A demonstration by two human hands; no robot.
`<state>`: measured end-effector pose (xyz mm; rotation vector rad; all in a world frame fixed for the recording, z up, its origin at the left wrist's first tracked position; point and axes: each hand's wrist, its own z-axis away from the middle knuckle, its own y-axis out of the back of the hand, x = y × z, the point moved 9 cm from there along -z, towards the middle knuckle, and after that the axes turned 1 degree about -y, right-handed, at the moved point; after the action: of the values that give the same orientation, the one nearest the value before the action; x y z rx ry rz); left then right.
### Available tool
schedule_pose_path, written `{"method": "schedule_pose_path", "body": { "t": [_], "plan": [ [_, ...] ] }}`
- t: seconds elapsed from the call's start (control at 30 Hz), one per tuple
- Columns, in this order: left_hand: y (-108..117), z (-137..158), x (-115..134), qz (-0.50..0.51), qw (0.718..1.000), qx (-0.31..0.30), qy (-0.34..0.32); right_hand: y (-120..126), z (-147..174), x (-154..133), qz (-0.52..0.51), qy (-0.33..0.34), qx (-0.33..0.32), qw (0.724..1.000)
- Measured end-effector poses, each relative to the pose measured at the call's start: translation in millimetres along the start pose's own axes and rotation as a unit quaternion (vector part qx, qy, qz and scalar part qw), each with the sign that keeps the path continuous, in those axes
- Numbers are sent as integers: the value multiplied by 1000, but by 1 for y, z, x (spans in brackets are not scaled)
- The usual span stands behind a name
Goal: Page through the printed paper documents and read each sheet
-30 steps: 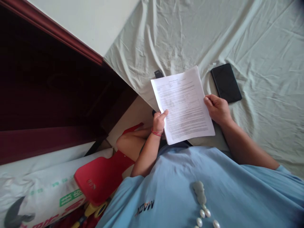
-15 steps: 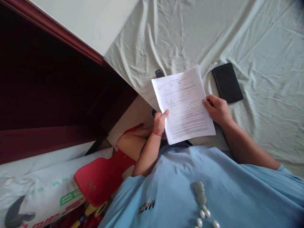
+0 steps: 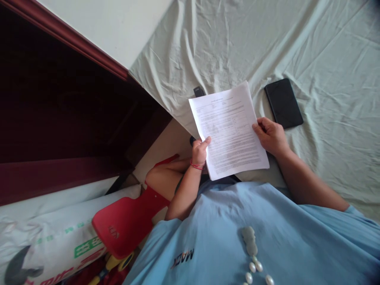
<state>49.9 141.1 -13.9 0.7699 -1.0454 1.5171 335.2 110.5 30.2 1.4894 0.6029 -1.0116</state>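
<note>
One left hand [image 3: 199,152] grips the single paper stack [image 3: 230,132] at its 8 o'clock side, thumb on top, fingers hidden beneath. One small black object [image 3: 198,92] shows just past the stack's 11 o'clock corner. The stack lies between both hands, neither nearer since each touches it, its long axis running from 11 to 5 o'clock; its sheets cannot be counted. At 3 o'clock, one right hand [image 3: 272,136] pinches the edge, fingertips partly hidden. One black phone [image 3: 284,103] lies at 2 o'clock on the sheet [image 3: 332,118].
</note>
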Motion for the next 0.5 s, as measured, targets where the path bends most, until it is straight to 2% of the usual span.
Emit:
{"method": "schedule_pose_path", "body": {
  "t": [0.5],
  "plan": [
    [2, -2, -3, -6, 1000, -3, -8, -2, -1, -1, -6, -3, -10, 1000]
  ]
}}
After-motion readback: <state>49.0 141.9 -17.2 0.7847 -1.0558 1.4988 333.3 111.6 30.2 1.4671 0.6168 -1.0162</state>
